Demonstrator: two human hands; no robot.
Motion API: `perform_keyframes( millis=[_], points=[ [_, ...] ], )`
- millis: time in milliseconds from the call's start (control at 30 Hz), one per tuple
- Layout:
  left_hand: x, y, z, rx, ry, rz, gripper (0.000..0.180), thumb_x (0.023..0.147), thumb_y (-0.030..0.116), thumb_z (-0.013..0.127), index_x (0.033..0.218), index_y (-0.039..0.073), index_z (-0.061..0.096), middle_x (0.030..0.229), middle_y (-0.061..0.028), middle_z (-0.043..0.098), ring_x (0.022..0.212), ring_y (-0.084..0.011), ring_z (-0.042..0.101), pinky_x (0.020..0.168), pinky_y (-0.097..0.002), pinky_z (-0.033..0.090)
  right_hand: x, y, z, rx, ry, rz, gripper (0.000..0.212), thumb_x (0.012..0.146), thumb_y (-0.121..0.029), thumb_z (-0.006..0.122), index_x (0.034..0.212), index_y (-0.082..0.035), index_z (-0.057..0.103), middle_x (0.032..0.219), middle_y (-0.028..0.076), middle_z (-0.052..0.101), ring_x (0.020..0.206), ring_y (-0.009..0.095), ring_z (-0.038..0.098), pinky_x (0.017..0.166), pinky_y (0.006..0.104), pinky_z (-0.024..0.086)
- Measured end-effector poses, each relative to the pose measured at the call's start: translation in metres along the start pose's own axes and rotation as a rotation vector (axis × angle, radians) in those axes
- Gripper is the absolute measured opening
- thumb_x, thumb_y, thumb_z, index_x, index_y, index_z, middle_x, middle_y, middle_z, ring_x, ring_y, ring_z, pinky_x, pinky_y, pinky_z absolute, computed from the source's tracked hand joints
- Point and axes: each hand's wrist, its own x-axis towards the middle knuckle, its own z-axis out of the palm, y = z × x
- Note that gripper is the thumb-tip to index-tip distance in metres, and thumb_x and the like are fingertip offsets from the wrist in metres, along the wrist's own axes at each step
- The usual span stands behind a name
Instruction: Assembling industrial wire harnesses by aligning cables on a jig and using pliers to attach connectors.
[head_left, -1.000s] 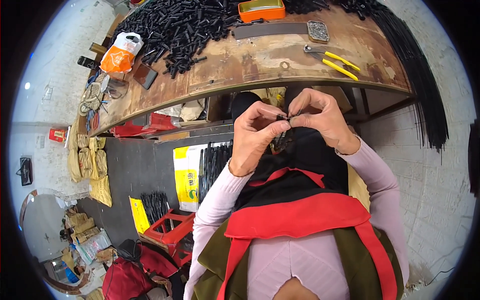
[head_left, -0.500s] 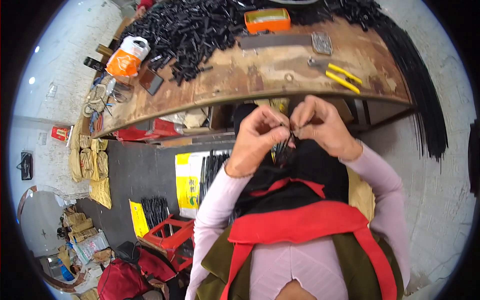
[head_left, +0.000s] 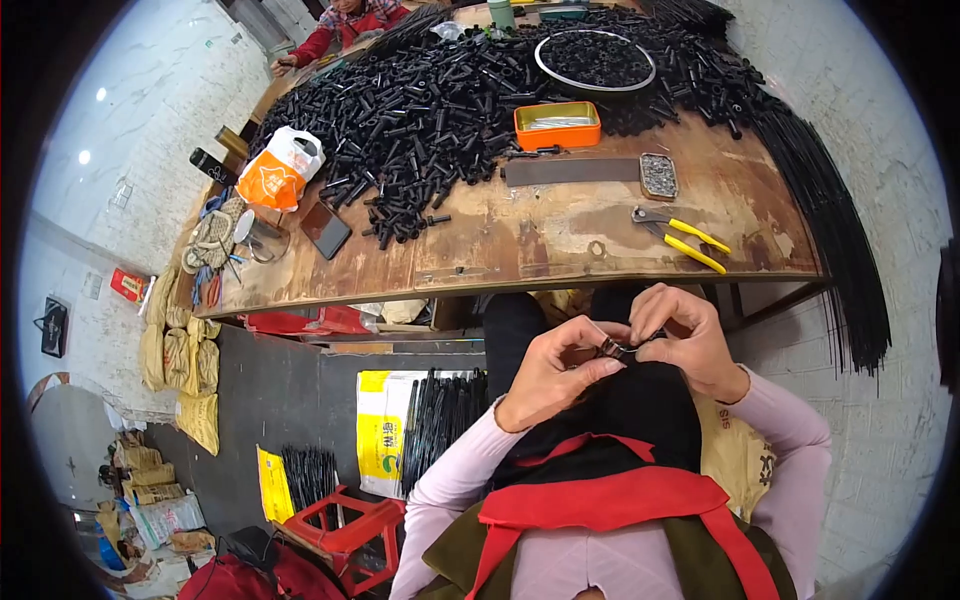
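Over my lap, just off the table's near edge, both hands meet fingertip to fingertip. My left hand point(head_left: 555, 378) is closed, pinching a small dark piece point(head_left: 612, 348) between thumb and fingers. My right hand point(head_left: 695, 345) is closed too, thumb against the curled fingers, on a thin dark strand that runs toward the piece. Fingers cover most of both, so their exact kind does not show. On the table beyond lie yellow-handled pliers point(head_left: 700, 245) and a small tin of metal bits point(head_left: 658, 176).
A heap of black tubular parts point(head_left: 430, 120) covers the far tabletop, with an orange tin point(head_left: 557, 126) and a white ring point(head_left: 540, 50). Long black rods point(head_left: 835, 230) hang off the right end. A red stool point(head_left: 345, 535) stands lower left. A co-worker point(head_left: 350, 22) sits far left.
The view has tipped up, showing more of the table and the co-worker. My hands appear lower in the picture and still meet; the dark piece in the left fingers now shows more plainly.
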Motion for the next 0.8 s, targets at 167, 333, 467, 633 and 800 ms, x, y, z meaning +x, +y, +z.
perform_keyframes(
  millis=[167, 333, 467, 633, 800],
  points=[
    [0.014, 0.013, -0.014, 0.086, -0.055, -0.075, 0.019, 0.086, -0.008, 0.067, 0.086, 0.001, 0.050, 0.115, -0.0213, 0.065, 0.099, -0.0175, 0.064, 0.089, -0.0337, 0.055, 0.023, -0.018, -0.009, -0.062, -0.073, 0.163, 0.022, 0.071, 0.001, 0.080, 0.081, -0.005, 0.062, 0.087, 0.005, 0.065, 0.091, 0.020, 0.058, 0.082, 0.0315, 0.046],
    [0.015, 0.016, -0.034, 0.069, 0.060, -0.020, 0.021, 0.083, -0.007, 0.071, 0.083, 0.002, 0.052, 0.107, -0.0135, 0.070, 0.093, -0.0088, 0.061, 0.080, -0.0248, 0.051, 0.095, -0.046, -0.049, -0.455, -0.354, 0.404, 0.016, 0.089, -0.010, 0.065, 0.100, 0.001, 0.067, 0.096, 0.007, 0.068, 0.091, 0.015, 0.063, 0.082, 0.0297, 0.050],
    [0.023, 0.018, -0.039, 0.069, 0.062, -0.090, 0.019, 0.083, -0.006, 0.072, 0.083, -0.001, 0.053, 0.111, -0.0158, 0.068, 0.097, -0.0120, 0.062, 0.082, -0.0270, 0.053, 0.183, 0.028, -0.171, -1.064, -0.007, -0.015, 0.018, 0.091, -0.010, 0.058, 0.103, 0.002, 0.066, 0.095, 0.012, 0.069, 0.090, 0.017, 0.064, 0.081, 0.0309, 0.050],
    [0.028, 0.008, -0.043, 0.081, 0.023, -0.064, 0.013, 0.085, -0.007, 0.069, 0.087, -0.003, 0.056, 0.117, -0.0169, 0.066, 0.100, -0.0135, 0.061, 0.085, -0.0279, 0.052, 0.239, 0.084, -0.227, -1.232, 0.099, -0.058, 0.019, 0.084, 0.000, 0.059, 0.102, 0.000, 0.065, 0.094, 0.015, 0.068, 0.089, 0.023, 0.065, 0.083, 0.0330, 0.050],
    [0.030, 0.004, -0.041, 0.094, 0.025, -0.082, 0.011, 0.086, -0.008, 0.067, 0.095, -0.006, 0.060, 0.116, -0.0188, 0.062, 0.098, -0.0229, 0.064, 0.086, -0.0385, 0.058, 0.229, 0.098, -0.239, -1.529, -0.017, -0.258, 0.027, 0.081, 0.001, 0.061, 0.108, -0.001, 0.063, 0.095, 0.015, 0.068, 0.089, 0.022, 0.067, 0.078, 0.0330, 0.052]
  ],
)
